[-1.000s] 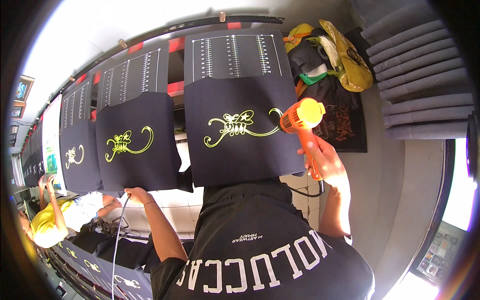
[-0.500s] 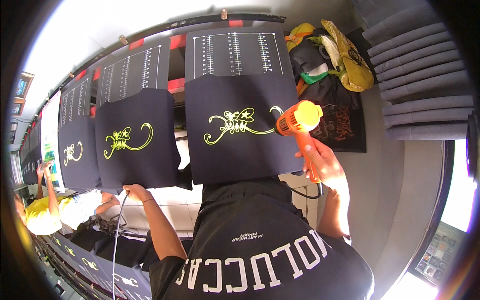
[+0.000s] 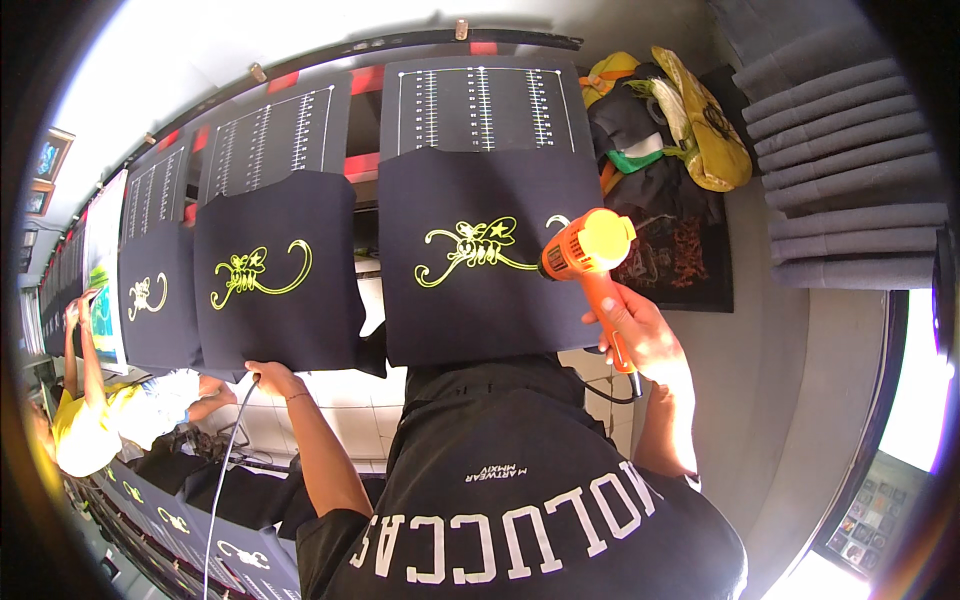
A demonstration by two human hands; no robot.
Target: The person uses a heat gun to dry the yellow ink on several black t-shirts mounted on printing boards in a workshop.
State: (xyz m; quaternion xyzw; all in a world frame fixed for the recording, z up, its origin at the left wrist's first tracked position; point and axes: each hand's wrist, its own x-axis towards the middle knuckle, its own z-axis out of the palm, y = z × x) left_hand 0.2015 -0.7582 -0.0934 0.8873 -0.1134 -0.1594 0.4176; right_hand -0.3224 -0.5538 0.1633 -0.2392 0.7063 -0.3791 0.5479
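My right hand (image 3: 645,335) grips the handle of an orange heat gun (image 3: 592,245). Its dark nozzle points left, over the tail of a yellow-green line print (image 3: 470,245) on a black fabric panel (image 3: 480,320). Part of that tail is hidden behind the gun. At the front edge of the neighbouring black panel (image 3: 275,335), my left hand (image 3: 277,381) is closed around a pale cable (image 3: 225,465), which hangs toward the lower edge. That panel bears a similar yellow-green print (image 3: 245,280).
Ruled dark boards (image 3: 480,105) lie under the panels, in a row running left. Yellow and dark bags (image 3: 705,130) sit at the far right, near stacked dark cloth (image 3: 845,170). A person in yellow (image 3: 90,430) works at the left. More printed panels (image 3: 215,540) stand lower left.
The heat gun has shifted slightly left and nearer relative to the printed panel. My left hand stays at the panel edge with the cable. The whole view has moved a little.
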